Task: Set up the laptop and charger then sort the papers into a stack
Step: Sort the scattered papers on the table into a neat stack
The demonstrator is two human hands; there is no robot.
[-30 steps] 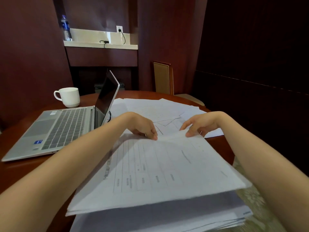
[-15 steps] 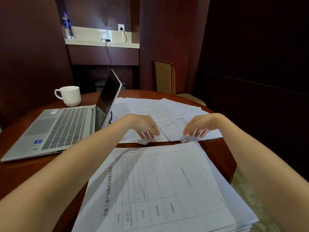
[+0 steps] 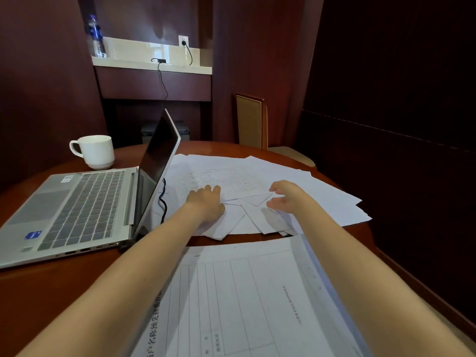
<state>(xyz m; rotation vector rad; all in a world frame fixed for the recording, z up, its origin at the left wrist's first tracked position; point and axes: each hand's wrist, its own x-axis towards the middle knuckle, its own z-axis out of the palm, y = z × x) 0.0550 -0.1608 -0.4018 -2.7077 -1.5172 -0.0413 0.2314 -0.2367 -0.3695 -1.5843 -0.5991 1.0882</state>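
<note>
Laptop stands open at left, cable attached; left hand now presses flat on loose papers, right hand hovers with spread fingers, both off the near stack, reaching for more sheets

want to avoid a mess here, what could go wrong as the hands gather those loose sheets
1. The loose sheets overlap the black cable behind the laptop; pulling them could snag it.
2. Sheets overhang the table edge on the right and may slide off.
3. The left hand pressing flat may crease paper.
</note>
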